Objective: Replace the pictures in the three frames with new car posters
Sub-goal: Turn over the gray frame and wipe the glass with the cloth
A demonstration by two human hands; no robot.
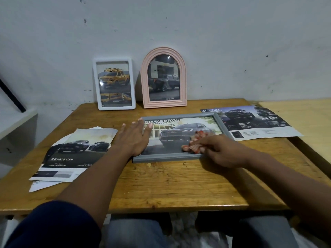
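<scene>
**Left-hand fingers** [140, 122]: straight and spread. My left hand [133, 138] presses flat across the left rail and glazing of the grey frame [166, 157].

**Right hand** [222, 152]: fingers curled round a bunched reddish cloth [196, 141], which is held against the lower right of the glazing.

**Frames:** the grey frame lies face-up in the middle of the table [170, 185], with a car poster [180, 130] already inside. The white frame [116, 59] and the pink arched frame [145, 81] stand against the wall behind, each showing a truck picture.

**Paper:** loose posters [78, 151] rest by my left forearm, and another sheet [256, 122] lies just beside the frame's right rail.

**Risks, as I judge them:** a hard wipe under too light a left press would skate the grey frame into that sheet or towards the standing frames — and my left forearm could sweep the loose posters off the table's edge.
</scene>
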